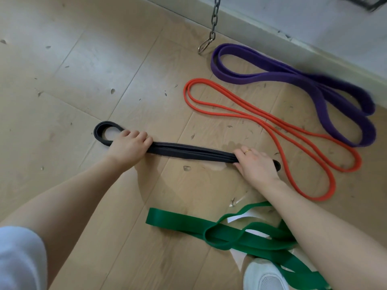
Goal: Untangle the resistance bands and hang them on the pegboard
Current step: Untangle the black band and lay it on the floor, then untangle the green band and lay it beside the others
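Note:
A black resistance band (188, 152), folded into several strands, lies across the wooden floor. My left hand (127, 146) grips it near its left loop. My right hand (256, 164) grips it near its right end, fingers curled over the strands. An orange band (272, 126) lies folded in long loops to the right. Beyond it a wide purple band (293, 77) lies folded near the wall. A green band (240, 233) lies twisted and overlapping itself under my right forearm. No pegboard is in view.
A metal chain with a carabiner (211, 28) hangs down at the top centre. A grey skirting board and wall (314, 38) run along the upper right. My white shoe (266, 277) stands at the bottom right, on the green band's end.

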Demonstrator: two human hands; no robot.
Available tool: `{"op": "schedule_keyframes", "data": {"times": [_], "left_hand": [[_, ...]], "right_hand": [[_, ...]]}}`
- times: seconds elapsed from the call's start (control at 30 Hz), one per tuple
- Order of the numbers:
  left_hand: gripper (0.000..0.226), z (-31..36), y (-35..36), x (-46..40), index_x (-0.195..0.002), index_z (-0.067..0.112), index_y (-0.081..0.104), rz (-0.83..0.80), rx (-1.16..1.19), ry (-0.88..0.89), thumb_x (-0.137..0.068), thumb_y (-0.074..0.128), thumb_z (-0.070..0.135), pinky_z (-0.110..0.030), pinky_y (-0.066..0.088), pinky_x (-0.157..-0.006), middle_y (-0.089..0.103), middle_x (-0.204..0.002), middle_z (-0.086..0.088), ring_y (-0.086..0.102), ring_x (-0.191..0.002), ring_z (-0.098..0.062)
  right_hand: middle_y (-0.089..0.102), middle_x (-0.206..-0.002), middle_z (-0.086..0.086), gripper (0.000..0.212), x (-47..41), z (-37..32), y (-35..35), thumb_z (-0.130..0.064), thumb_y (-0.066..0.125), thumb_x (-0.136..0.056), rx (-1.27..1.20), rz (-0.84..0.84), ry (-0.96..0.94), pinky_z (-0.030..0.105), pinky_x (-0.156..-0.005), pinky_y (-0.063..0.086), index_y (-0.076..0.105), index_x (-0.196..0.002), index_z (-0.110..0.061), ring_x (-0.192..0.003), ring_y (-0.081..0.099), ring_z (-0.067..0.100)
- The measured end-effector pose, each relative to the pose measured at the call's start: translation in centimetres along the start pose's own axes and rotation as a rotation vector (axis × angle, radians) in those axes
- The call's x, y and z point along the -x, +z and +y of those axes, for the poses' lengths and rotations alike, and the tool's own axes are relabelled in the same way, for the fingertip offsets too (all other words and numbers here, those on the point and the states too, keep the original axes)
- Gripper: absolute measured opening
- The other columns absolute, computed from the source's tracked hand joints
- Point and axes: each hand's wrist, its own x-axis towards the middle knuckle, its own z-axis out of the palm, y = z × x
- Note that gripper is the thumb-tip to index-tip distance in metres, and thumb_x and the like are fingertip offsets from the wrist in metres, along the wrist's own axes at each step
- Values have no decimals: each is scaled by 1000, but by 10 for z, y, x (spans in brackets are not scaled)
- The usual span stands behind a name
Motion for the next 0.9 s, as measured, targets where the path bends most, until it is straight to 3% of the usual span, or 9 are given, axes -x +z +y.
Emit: {"op": "schedule_keyframes", "data": {"times": [0.13, 0.3, 0.43, 0.5, 0.6, 0.67, 0.73, 0.8, 0.9], "left_hand": [[21, 9, -14, -14, -65, 3, 56, 81, -31, 44, -55, 74, -1, -31, 42, -48, 55, -57, -11, 53, -46, -26], [24, 22, -44, -66, -71, 0, 58, 221, -2, -12, -53, 73, -6, -33, 45, -52, 57, -63, -15, 57, -53, -30], [15, 31, -50, -103, -75, 1, 61, 250, 20, 24, -68, 48, 0, -34, 47, -60, 58, -68, -14, 58, -63, -31], [28, 37, -42, -107, -99, -3, 62, 216, 97, -57, -77, 44, 0, -41, 46, -73, 61, -88, -20, 59, -86, -36], [50, 46, -33, -104, -138, -3, 32, 148, 163, -163, -90, 43, 4, -47, 36, -95, 46, -128, -23, 39, -124, -37], [57, 52, -35, -102, -146, 4, 11, 61, 130, -223, -94, 33, 8, -43, 22, -110, 25, -149, -14, 18, -140, -31], [60, 56, -40, -102, -148, 9, -2, 18, 104, -282, -96, 27, 10, -42, 7, -116, 6, -157, -8, 2, -144, -29], [61, 61, -43, -98, -147, 8, -6, 33, 140, -331, -96, 28, 7, -42, 3, -117, 0, -157, -9, -2, -145, -30], [62, 75, -46, -77, -147, 8, -2, 92, 245, -313, -96, 32, 10, -41, 4, -116, 0, -157, -10, 1, -144, -29]], "right_hand": [[54, -116, 7, 26, -7, 11, -7, -25, 44, -96, -24, 59, 80, 34, -72, 39, 48, -118, -12, -105, 52, 26], [54, -121, 11, 36, -5, 46, -7, -26, 48, -95, -57, 123, 226, 40, -73, 45, 47, -128, -11, -106, 53, 29], [54, -116, 12, 32, -1, 57, 10, -27, 46, -96, -61, 76, 258, 38, -72, 41, 47, -124, -12, -104, 50, 30], [56, -116, 13, 32, 2, 55, 19, -27, 45, -96, -43, 94, 297, 40, -81, 39, 47, -125, -13, -105, 50, 31], [52, -128, 14, 49, 3, 51, 26, -31, 56, -90, -38, 106, 343, 42, -95, 36, 43, -133, -11, -117, 45, 33], [52, -130, 15, 66, 13, 45, 20, -30, 71, -77, -74, 193, 211, 48, -97, 40, 44, -133, -8, -119, 47, 34], [57, -126, 14, 59, 33, 34, 16, -28, 73, -74, -109, 257, -78, 47, -93, 45, 53, -126, -10, -115, 54, 33], [53, -132, 9, 48, 59, 17, 17, -34, 59, -86, -190, 9, -337, 43, -101, 39, 51, -130, -14, -122, 49, 28], [41, -141, 3, 50, 82, 8, 31, -41, 45, -93, -113, -361, -397, 38, -106, 31, 41, -137, -17, -126, 40, 23]]}}
